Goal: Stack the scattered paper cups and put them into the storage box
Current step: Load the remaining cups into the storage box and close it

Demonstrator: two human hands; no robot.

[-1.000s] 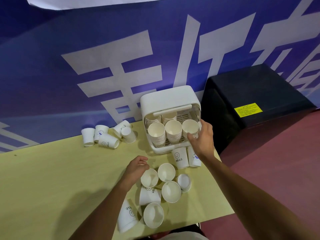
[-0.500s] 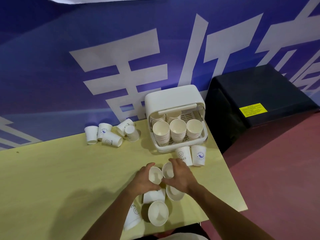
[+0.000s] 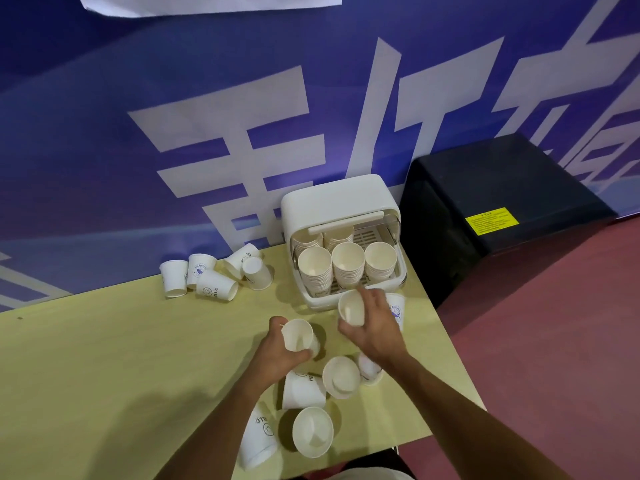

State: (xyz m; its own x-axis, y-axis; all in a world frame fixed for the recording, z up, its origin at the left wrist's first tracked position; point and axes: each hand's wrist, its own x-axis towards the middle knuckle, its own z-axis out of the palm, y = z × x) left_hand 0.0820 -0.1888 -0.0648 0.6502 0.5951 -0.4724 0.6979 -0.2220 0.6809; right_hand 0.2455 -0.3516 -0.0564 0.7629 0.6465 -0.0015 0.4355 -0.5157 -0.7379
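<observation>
Cups, far group (image 3: 214, 273): five lay or stood in a cluster at the table's 11 o'clock, against the blue banner (image 3: 173, 98); two stood rim-down, three lay on their sides.
Table (image 3: 86, 358): pale yellow wood carried everything.
Left hand (image 3: 277, 355): fingers were clamped round one cup (image 3: 298, 336), its mouth tilted up toward the camera, at the table's centre.
Cups, near group (image 3: 313, 410): five sat at 6 o'clock below the hands, some on their sides, some mouth-up, touching one another.
Right hand (image 3: 375, 329): fingers were closed round a second cup (image 3: 351, 308), held just in front of the box, apart from the left hand's cup.
Box (image 3: 337, 202): white, lid raised, it stood at 1 o'clock holding stacks (image 3: 346, 268) in two rows.
Printed cup (image 3: 396, 308): it stood at the box's front, partly behind the right hand.
Black case (image 3: 502, 202): it sat at 2 o'clock, off the table.
</observation>
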